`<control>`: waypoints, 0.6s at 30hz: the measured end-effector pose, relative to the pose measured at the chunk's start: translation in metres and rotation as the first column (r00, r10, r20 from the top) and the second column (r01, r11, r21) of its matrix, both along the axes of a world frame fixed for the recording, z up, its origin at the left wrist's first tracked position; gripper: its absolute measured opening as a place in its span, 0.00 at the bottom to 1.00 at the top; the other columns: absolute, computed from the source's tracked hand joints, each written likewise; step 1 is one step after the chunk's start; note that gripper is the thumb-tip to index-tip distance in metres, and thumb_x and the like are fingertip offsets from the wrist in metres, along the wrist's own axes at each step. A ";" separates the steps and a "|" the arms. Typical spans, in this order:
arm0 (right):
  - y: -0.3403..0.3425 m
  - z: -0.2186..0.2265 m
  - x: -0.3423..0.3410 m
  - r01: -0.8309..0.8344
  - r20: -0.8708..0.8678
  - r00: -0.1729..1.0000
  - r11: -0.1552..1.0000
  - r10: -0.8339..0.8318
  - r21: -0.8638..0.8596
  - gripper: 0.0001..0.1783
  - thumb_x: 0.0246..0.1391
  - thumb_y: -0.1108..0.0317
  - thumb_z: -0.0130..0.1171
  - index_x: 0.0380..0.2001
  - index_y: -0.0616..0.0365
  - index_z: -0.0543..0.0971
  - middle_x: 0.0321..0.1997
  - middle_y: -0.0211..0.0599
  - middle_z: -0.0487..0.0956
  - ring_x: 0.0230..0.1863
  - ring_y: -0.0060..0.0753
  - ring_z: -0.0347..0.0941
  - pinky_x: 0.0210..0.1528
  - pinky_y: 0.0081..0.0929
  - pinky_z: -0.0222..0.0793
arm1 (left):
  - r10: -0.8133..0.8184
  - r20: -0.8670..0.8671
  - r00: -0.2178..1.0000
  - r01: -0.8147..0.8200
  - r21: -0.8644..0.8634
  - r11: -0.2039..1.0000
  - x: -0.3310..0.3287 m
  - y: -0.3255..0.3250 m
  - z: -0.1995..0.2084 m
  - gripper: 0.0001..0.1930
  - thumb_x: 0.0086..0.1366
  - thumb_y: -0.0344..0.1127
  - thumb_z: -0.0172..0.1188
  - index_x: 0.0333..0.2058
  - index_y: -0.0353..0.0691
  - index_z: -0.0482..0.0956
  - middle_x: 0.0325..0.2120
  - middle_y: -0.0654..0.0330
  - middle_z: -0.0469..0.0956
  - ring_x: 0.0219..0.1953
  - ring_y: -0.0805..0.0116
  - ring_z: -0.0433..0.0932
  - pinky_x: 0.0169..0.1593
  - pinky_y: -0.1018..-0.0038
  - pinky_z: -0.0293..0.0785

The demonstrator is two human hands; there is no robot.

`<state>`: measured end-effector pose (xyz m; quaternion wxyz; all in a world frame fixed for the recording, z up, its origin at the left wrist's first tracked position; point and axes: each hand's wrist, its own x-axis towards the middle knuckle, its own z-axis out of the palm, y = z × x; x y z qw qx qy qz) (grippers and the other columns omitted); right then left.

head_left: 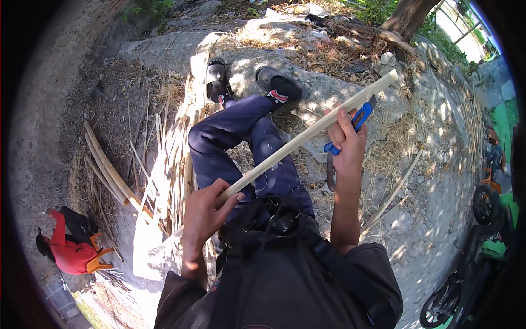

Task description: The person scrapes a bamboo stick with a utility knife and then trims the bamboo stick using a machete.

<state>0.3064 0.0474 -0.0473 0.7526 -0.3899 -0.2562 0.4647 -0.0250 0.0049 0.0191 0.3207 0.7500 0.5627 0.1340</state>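
I see the left hand [204, 211] clenched around the near end of a pale bamboo strip [307, 137], while the right hand [346, 140] grips both strip and blue-handled knife [350, 126].

Legs [241, 137] fill the centre under the stick [307, 137]; split strips [170, 164] crowd centre-left; bare ground at lower right lies open.
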 end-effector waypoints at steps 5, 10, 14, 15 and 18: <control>-0.004 0.005 -0.004 0.086 0.071 0.994 0.992 -0.079 -0.094 0.12 0.73 0.66 0.61 0.50 0.64 0.80 0.38 0.45 0.87 0.15 0.07 0.54 0.16 0.16 0.45 | 0.003 -0.006 1.000 -0.002 0.098 0.995 0.004 -0.002 -0.003 0.14 0.68 0.43 0.72 0.36 0.40 0.80 0.18 0.53 0.78 0.21 0.52 0.81 0.27 0.60 0.71; -0.013 0.008 -0.018 0.138 0.170 0.978 0.986 -0.122 -0.088 0.17 0.76 0.63 0.55 0.57 0.65 0.79 0.36 0.36 0.84 0.17 0.08 0.56 0.18 0.15 0.47 | 0.008 0.064 0.998 -0.011 0.040 0.999 0.004 -0.004 -0.004 0.13 0.72 0.42 0.69 0.35 0.38 0.80 0.14 0.51 0.73 0.17 0.53 0.77 0.25 0.60 0.67; -0.039 -0.005 -0.025 0.061 0.495 0.868 0.998 -0.041 -0.025 0.19 0.73 0.61 0.54 0.55 0.65 0.81 0.33 0.43 0.83 0.21 0.18 0.66 0.25 0.23 0.60 | 0.071 0.155 0.985 -0.073 0.005 0.997 0.009 -0.004 0.004 0.15 0.73 0.41 0.67 0.33 0.35 0.79 0.12 0.53 0.69 0.14 0.58 0.70 0.23 0.63 0.62; -0.045 -0.003 -0.033 0.035 0.688 0.725 0.999 0.000 -0.037 0.18 0.72 0.61 0.56 0.53 0.65 0.81 0.35 0.46 0.84 0.24 0.26 0.72 0.28 0.26 0.65 | 0.078 0.165 0.983 -0.079 0.000 0.997 0.008 -0.004 0.004 0.15 0.73 0.40 0.67 0.32 0.34 0.79 0.12 0.53 0.68 0.13 0.61 0.69 0.23 0.64 0.61; -0.054 0.005 -0.053 -0.018 0.883 0.469 1.000 0.025 -0.019 0.18 0.71 0.59 0.60 0.51 0.64 0.81 0.36 0.48 0.84 0.28 0.39 0.81 0.31 0.31 0.73 | 0.058 0.161 0.985 -0.059 -0.002 0.998 0.005 -0.004 0.001 0.15 0.74 0.40 0.67 0.32 0.34 0.79 0.12 0.54 0.67 0.13 0.63 0.67 0.23 0.65 0.60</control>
